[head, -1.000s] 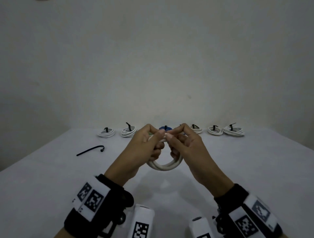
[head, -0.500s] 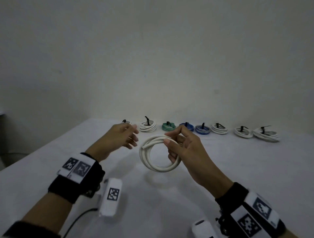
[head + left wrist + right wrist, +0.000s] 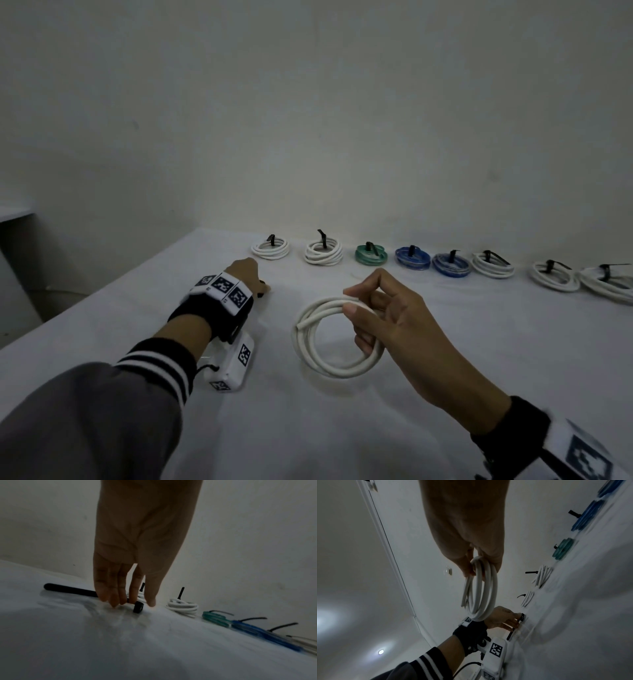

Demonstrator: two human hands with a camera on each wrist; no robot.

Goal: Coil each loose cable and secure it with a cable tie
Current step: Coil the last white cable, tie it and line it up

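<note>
The right hand (image 3: 387, 318) pinches the white cable coil (image 3: 337, 337) between thumb and curled fingers at the coil's right-hand rim, holding it in the air above the table (image 3: 445, 342) with the loops hanging together and one cut end showing at the upper left. The left hand (image 3: 137, 547) is lowered to the table to the left of the coil, its fingertips (image 3: 114, 601) closing on the loose black cable tie (image 3: 72, 588); whether the tie is gripped yet cannot be told, though fingers and thumb bracket it near its square head. The tie lies flat, long axis running away leftward from the coil, head end nearest it. The left hand is clearly the nearer one; in the inspector's judgement the tie must be lifted and carried rightward to the coil. Beyond the coil, a row of tied coils (image 3: 411, 257) lines the table's far edge against a plain pale wall (image 3: 308, 120).
</note>
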